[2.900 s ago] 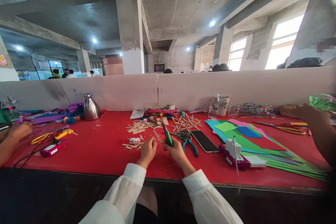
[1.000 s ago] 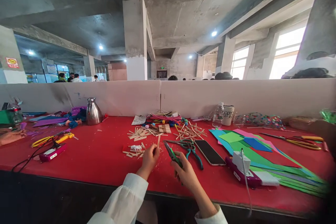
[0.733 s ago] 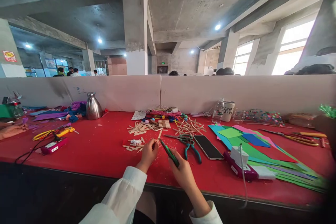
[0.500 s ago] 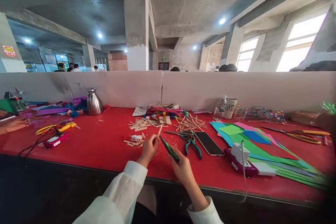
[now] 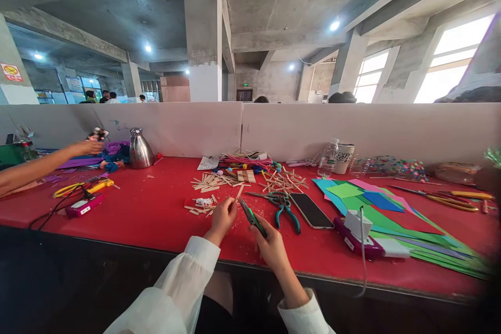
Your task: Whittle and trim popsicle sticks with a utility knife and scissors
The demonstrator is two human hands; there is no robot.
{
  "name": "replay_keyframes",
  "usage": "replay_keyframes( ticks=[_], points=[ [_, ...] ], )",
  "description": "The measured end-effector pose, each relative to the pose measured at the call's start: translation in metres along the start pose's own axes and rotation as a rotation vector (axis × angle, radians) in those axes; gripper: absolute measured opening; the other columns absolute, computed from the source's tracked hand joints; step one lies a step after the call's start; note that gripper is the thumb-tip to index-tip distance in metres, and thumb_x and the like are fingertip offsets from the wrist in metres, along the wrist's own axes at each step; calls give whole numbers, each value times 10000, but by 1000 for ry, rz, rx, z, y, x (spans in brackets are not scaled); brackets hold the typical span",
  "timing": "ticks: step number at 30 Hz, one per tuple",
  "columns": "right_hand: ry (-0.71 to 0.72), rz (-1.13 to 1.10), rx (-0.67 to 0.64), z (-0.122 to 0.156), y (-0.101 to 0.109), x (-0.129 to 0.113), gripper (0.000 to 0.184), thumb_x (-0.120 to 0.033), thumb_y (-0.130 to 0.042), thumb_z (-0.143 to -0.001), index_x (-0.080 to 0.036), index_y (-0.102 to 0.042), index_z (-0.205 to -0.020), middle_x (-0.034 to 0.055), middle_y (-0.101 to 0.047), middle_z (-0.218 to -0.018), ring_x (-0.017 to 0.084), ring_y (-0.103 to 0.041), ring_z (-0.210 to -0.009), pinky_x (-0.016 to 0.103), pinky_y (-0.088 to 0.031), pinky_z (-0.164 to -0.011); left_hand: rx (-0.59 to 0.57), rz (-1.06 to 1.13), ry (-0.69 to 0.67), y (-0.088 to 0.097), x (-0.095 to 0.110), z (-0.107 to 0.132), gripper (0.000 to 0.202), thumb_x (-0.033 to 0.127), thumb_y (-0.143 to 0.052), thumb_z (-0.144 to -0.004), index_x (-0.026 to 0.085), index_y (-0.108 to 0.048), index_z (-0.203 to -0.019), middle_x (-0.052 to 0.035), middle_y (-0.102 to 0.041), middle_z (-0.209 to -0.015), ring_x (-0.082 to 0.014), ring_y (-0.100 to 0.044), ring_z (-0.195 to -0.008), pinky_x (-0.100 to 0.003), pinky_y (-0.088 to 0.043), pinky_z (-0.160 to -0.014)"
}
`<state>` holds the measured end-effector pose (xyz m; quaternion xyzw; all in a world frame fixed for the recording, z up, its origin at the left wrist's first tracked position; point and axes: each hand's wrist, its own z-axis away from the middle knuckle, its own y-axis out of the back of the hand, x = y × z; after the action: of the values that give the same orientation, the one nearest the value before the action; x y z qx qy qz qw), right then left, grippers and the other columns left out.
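Observation:
Pinched in my left hand is a thin wooden stick, its far end pointing away from me. My right hand is closed around a green and black utility knife, whose blade end lies close to the stick; whether they touch I cannot tell. Small shavings are scattered on the red table beneath. Beyond my hands lie a pile of wooden sticks and a small flat piece made of joined sticks. Short cut pieces lie left of the knife, by a crumpled white scrap.
Teal-handled pliers and a phone lie right of my hands. Coloured paper sheets and a power strip are farther right. A steel jug and a yellow glue gun stand left, where another person's arm reaches in.
The other person's arm at left has reached forward over the purple things, with an object at its hand. My hands stay almost in place, the knife tilted slightly differently.

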<state>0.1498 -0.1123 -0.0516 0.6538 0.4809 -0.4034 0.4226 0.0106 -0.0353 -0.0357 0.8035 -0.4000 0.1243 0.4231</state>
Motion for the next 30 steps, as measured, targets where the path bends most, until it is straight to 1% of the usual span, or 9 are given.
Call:
replay_keyframes(
  ticks=[4,11,14,16,18,21,23,27,30],
  points=[
    [-26,1,-14,1,0,-4,577,-457,-487,-753,-66,-538,-1174,-85,-426,-378,101,-389,-293,206,-330,-314,-11,-26,-4,-1,0,0,276,302,-337,-880,172,-537,-743,-21,-600,-659,-136,-568,-624,-206,-353,-569],
    [-39,74,-16,1,0,-4,570,-428,-423,-776,-60,-521,-1199,-60,-491,-394,113,-415,-273,215,-350,-289,-44,-110,-1,1,2,0,261,276,-347,-881,173,-552,-755,-27,-617,-685,-143,-580,-653,-214,-337,-573],
    [0,166,10,-1,1,-3,518,-388,-419,-774,-68,-564,-1155,23,-646,-581,125,-499,-366,226,-406,-357,-63,-157,14,2,4,0,238,252,-366,-873,177,-563,-763,-29,-622,-695,-146,-580,-650,-221,-317,-559],
    [31,246,29,-2,1,-4,470,-350,-433,-766,-83,-602,-1114,63,-695,-717,147,-572,-488,232,-449,-451,-78,-187,28,2,4,0,218,231,-381,-863,179,-569,-766,-32,-627,-706,-151,-583,-660,-225,-306,-554],
    [47,340,38,-2,1,-7,450,-311,-432,-766,-97,-612,-1118,72,-706,-743,171,-612,-576,236,-460,-513,-95,-214,45,1,4,0,203,217,-395,-855,180,-574,-767,-35,-630,-709,-156,-585,-665,-229,-296,-547],
    [38,496,45,0,1,-13,454,-260,-417,-773,-129,-590,-1172,67,-706,-689,191,-632,-575,241,-443,-508,-118,-244,72,0,3,1,198,210,-403,-851,185,-583,-774,-39,-634,-709,-159,-588,-669,-232,-289,-541],
    [24,599,57,2,1,-16,453,-231,-424,-769,-159,-583,-1188,73,-713,-705,202,-646,-591,242,-435,-503,-129,-259,89,-1,3,0,199,210,-406,-850,187,-588,-774,-41,-636,-710,-160,-588,-672,-232,-287,-540],
    [19,764,79,7,-3,-20,440,-211,-449,-775,-219,-575,-1196,85,-715,-910,199,-665,-713,233,-441,-528,-144,-275,117,-2,2,-1,205,216,-409,-846,192,-596,-765,-39,-635,-695,-159,-584,-654,-233,-280,-529],
    [24,843,90,10,-6,-21,433,-213,-442,-801,-234,-553,-1219,79,-698,-988,184,-665,-720,229,-441,-524,-151,-270,126,-2,1,-1,209,220,-406,-844,198,-601,-774,-36,-636,-691,-161,-580,-639,-234,-278,-522]
  ],
)
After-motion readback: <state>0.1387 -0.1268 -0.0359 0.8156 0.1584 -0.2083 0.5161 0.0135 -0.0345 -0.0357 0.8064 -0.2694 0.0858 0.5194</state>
